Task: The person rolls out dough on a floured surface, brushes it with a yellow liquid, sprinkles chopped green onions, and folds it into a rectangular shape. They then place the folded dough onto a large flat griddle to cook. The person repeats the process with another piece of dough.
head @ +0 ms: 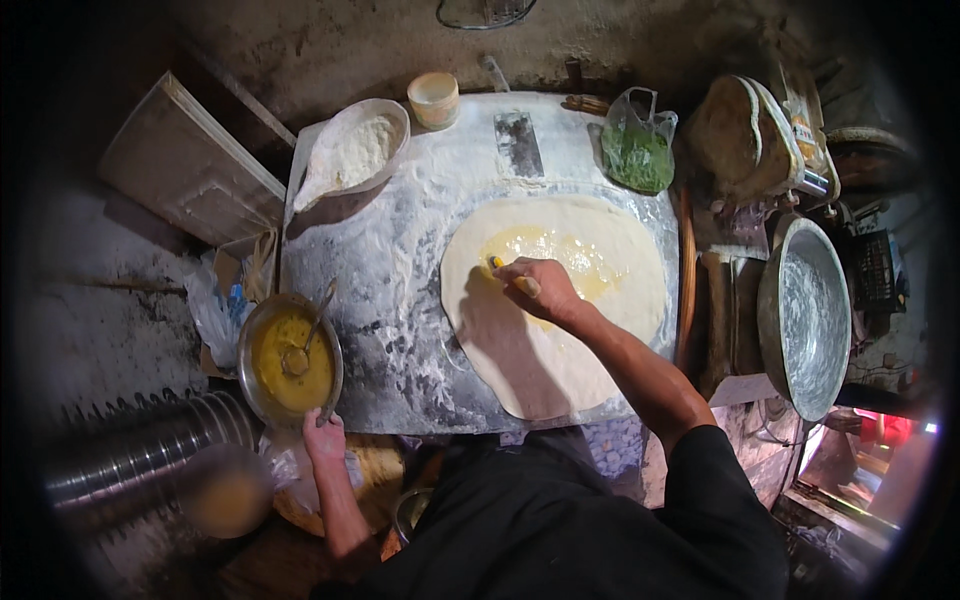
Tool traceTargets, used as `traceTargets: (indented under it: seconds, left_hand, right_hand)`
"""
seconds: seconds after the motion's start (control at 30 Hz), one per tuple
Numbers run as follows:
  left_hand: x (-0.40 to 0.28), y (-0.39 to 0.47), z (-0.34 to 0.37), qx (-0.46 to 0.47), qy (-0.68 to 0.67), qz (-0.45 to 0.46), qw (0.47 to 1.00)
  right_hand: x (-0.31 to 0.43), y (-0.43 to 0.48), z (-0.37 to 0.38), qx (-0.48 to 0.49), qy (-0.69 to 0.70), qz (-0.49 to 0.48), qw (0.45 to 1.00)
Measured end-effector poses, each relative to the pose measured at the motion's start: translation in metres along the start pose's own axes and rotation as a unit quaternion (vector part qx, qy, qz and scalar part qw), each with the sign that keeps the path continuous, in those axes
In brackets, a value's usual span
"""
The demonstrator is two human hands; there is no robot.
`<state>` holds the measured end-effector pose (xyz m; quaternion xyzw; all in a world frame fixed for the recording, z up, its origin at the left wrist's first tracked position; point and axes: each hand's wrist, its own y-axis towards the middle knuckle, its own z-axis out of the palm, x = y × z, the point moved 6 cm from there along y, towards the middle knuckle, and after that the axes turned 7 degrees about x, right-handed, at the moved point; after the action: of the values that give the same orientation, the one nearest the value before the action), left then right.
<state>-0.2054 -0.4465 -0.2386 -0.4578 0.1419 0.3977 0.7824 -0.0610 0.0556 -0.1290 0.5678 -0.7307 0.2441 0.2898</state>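
Note:
A large sheet of rolled-out dough (517,375) lies on the floured worktable (360,285). Yellow oil glistens in a wet patch (577,255) on its upper middle. My right hand (544,285) grips what looks like a brush (529,286) by its wooden handle; its yellow end sits over the left side of that patch, and the bristles are hidden. At the table's left edge, my left hand (325,435) holds the near rim of a metal bowl (246,367). Yellow liquid with dark flecks fills part of this bowl, and a metal ladle (321,307) rests in it.
Along the back stand a scoop-shaped bowl of flour (367,146), a plastic tub (433,101) and a plastic bag of chopped greens (639,146). A wooden rod (685,270) lines the right edge. Beyond it leans a big metal basin (806,322). Stacked metal pots (150,442) lie lower left.

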Motion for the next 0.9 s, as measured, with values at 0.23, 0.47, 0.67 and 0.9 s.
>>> traceTargets:
  seconds: [0.23, 0.47, 0.67, 0.9]
  left_hand:
    - [0.015, 0.026, 0.018, 0.033, 0.007, -0.029, 0.999]
    - [0.032, 0.021, 0.024, 0.023, -0.047, -0.088, 0.995]
    - [0.113, -0.053, 0.073, 0.077, 0.341, -0.077, 0.934]
    - [0.179, -0.088, 0.215, 0.358, 0.743, 0.342, 0.451]
  right_hand:
    - [-0.103, 0.052, 0.004, -0.110, 0.242, 0.132, 0.955]
    - [-0.233, -0.120, -0.064, -0.339, 0.379, 0.234, 0.829]
    - [-0.151, -0.227, 0.017, -0.370, 0.379, 0.323, 0.784]
    - [-0.082, -0.112, 0.014, -0.284, 0.420, 0.184, 0.842]
